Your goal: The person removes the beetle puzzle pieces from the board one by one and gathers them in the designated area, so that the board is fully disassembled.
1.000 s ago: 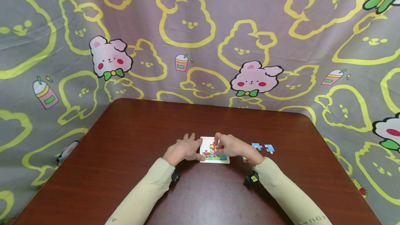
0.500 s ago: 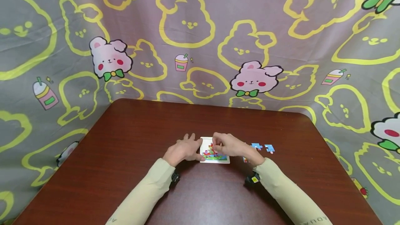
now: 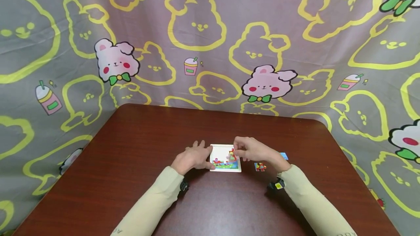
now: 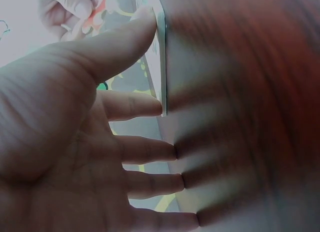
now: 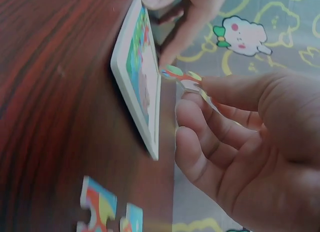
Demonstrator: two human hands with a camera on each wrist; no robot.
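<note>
The right hand, pinching a piece, had moved to the tray's right side; it wasn't in yet. The left hand, spread, touched the tray.

Blue puzzle piece partly hidden by right wrist, sleeves cropped

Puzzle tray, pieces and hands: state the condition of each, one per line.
Puzzle tray: partly filled, partly bare white
Held piece: pinched, off the table
Red-and-yellow piece: loose on the table
Blue piece: on the table, partly hidden by the right arm
Left hand: fingers spread, at the tray's edge
Right hand: pinching the held piece
</note>
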